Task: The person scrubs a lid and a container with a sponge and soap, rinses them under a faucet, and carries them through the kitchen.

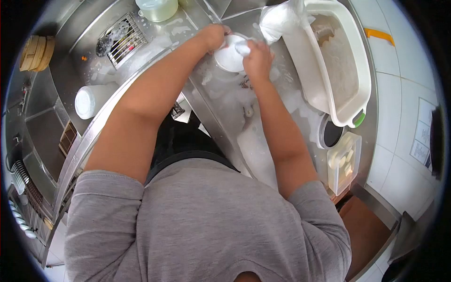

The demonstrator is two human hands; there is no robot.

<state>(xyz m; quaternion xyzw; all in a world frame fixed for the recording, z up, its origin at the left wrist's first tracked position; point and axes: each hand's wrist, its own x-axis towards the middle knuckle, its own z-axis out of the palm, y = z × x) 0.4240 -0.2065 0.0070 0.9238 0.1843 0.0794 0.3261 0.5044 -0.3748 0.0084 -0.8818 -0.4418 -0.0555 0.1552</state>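
Near the right hand (258, 60) and bowl (228, 61) stands a tub (307, 70).

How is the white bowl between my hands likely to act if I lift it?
The white bowl will probably be slippery, since foamy suds surround it. It looks stiff, holding its round shape at the rim where your left hand grips. Its rounded shape may let it rock or slide if pushed; I can't tell how fragile it is.

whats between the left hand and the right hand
In the head view, a round white dish lies between the left hand and right hand, with a pale item over it.
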